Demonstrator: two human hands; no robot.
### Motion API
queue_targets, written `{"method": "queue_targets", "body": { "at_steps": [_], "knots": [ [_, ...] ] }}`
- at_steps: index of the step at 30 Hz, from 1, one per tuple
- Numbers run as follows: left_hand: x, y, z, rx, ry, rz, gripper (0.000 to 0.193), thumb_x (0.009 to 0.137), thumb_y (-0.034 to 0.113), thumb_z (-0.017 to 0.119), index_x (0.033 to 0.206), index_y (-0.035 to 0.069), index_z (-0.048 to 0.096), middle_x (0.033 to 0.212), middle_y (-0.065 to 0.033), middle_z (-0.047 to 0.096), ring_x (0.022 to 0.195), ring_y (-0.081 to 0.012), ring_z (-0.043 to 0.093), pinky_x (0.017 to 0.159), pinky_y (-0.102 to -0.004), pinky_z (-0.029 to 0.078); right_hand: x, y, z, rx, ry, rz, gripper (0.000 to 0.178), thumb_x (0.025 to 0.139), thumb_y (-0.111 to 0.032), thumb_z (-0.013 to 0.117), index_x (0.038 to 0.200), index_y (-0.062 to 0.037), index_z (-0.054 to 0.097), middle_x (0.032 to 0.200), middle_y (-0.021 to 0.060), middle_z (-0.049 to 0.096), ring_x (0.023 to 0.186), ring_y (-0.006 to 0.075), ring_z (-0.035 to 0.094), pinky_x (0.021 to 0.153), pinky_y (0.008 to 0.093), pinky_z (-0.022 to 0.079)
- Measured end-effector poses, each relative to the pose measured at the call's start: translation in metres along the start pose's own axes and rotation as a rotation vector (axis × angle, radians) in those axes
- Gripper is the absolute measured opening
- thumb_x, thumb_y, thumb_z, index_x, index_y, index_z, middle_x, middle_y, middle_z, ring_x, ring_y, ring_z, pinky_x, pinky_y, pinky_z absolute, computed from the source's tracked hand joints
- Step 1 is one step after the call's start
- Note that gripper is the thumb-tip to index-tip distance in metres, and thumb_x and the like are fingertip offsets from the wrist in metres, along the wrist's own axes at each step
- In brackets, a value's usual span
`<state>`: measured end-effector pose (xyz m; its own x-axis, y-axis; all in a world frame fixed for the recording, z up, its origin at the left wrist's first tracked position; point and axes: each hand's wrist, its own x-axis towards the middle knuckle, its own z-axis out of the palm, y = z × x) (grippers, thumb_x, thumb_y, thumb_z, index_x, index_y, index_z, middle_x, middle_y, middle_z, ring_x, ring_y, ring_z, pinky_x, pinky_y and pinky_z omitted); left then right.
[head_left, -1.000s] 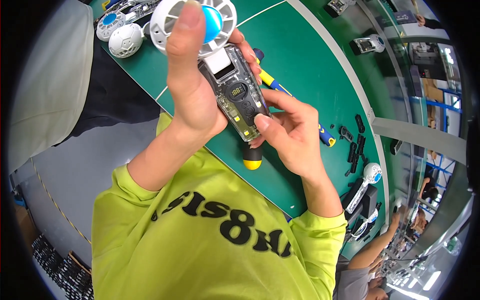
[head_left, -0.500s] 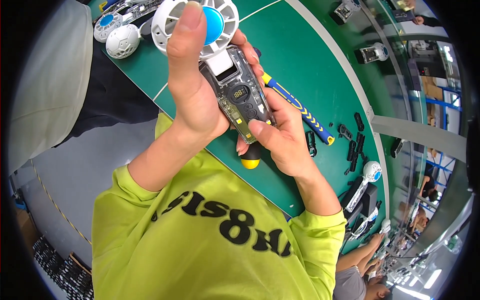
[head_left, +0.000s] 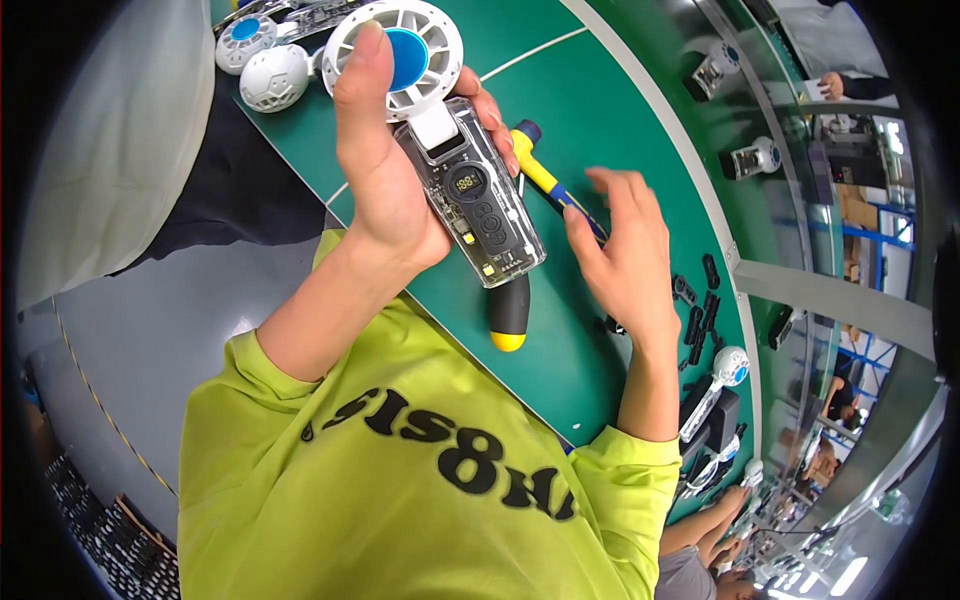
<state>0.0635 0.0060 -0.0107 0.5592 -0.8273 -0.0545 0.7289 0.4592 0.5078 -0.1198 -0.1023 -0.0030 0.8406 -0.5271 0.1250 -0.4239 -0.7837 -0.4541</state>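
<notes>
My left hand (head_left: 385, 190) is wrapped round a handheld fan (head_left: 480, 205), with its thumb up against the round white fan head. The fan has a blue centre, a clear body showing circuit parts, a small lit display and two yellow lights. To the right, my right hand (head_left: 630, 250) has its fingers and thumb apart, over a yellow and blue hammer (head_left: 541, 172) on the green table. It hides most of the hammer's handle; whether it touches it I cannot tell. A black handle with a yellow end (head_left: 508, 320) sticks out below the fan; its other end is hidden.
More white fans (head_left: 275, 78) lie at the table's far left. Several small black parts (head_left: 697, 325) are scattered right of my right hand, near another white fan (head_left: 731, 366). A metal rail (head_left: 840, 285) borders the table (head_left: 560, 90). A co-worker's arm (head_left: 705, 520) shows at lower right.
My right hand has let go of the fan's lower end and moved right, over the hammer's handle, with its fingers spread. My left hand keeps the fan.
</notes>
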Motion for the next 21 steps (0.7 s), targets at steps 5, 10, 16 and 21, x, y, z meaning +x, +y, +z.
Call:
{"method": "queue_targets", "body": {
  "at_steps": [5, 10, 16, 21],
  "knots": [
    [-0.001, 0.007, -0.001, -0.087, -0.005, -0.013, 0.072, 0.081, 0.077, 0.045, 0.088, 0.006, 0.055, 0.075, -0.0053, 0.056, 0.067, -0.0192, 0.057, 0.060, -0.0358, 0.049, 0.001, 0.003, 0.005, -0.191, -0.077, 0.101, 0.024, 0.092, -0.017, 0.059, 0.108, 0.0016, 0.056, 0.089, 0.0189, 0.061, 0.081, 0.0359, 0.060, 0.071, 0.0417, 0.049],
    [-0.002, 0.011, 0.002, -0.102, 0.020, 0.006, 0.071, 0.081, 0.077, 0.046, 0.086, 0.006, 0.057, 0.073, -0.0056, 0.057, 0.066, -0.0190, 0.058, 0.059, -0.0356, 0.050, 0.000, 0.007, 0.014, -0.301, -0.012, 0.021, 0.021, 0.095, -0.017, 0.056, 0.105, 0.0009, 0.055, 0.085, 0.0185, 0.061, 0.079, 0.0382, 0.060, 0.067, 0.0456, 0.048],
    [-0.002, 0.012, 0.010, 0.021, 0.209, 0.035, 0.063, 0.076, 0.071, 0.061, 0.081, 0.008, 0.057, 0.065, -0.0065, 0.059, 0.058, -0.0176, 0.061, 0.054, -0.0324, 0.052, -0.003, 0.007, 0.007, 0.059, -0.028, 0.202, 0.024, 0.102, -0.022, 0.044, 0.096, 0.0000, 0.053, 0.065, 0.0081, 0.052, 0.055, 0.0218, 0.050, 0.051, 0.0349, 0.039],
    [-0.001, 0.011, 0.008, 0.075, 0.230, 0.074, 0.059, 0.078, 0.067, 0.063, 0.086, 0.009, 0.056, 0.069, -0.0045, 0.058, 0.057, -0.0144, 0.058, 0.054, -0.0314, 0.051, -0.017, -0.019, -0.011, 0.370, -0.077, 0.115, 0.040, 0.104, -0.031, 0.038, 0.081, -0.0004, 0.051, 0.056, 0.0000, 0.041, 0.049, 0.0084, 0.037, 0.046, 0.0261, 0.028]
  ]
}}
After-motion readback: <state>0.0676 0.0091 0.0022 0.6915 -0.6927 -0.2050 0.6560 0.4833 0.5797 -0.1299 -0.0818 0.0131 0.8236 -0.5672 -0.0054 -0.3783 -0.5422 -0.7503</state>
